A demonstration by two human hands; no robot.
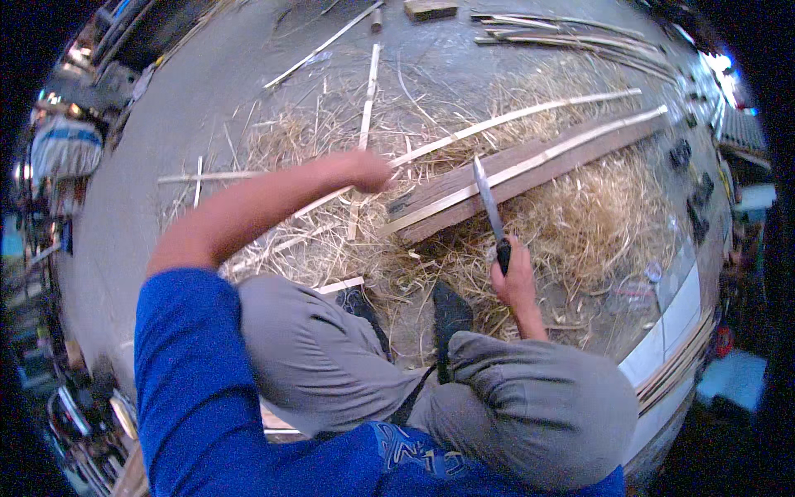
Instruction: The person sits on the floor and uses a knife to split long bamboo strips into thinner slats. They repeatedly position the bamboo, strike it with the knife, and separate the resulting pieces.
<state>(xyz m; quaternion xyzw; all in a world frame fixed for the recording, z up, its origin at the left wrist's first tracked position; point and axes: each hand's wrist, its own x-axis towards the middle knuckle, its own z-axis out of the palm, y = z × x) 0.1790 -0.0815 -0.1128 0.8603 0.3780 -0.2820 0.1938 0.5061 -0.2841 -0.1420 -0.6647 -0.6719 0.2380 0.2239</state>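
My right hand grips the dark handle of a long knife, blade pointing up over the near end of a brown wooden plank. A pale split strip lies along the plank. My left hand is stretched forward, fingers closed, over a long pale strip where it crosses the straw; I cannot tell if it grips it. I squat in grey trousers and a blue sleeve, feet in dark sandals below the plank.
Straw-like shavings cover the concrete floor around the plank. Loose thin strips lie ahead, a bundle of strips at the far right, a wooden block at the top. White boards edge the right side.
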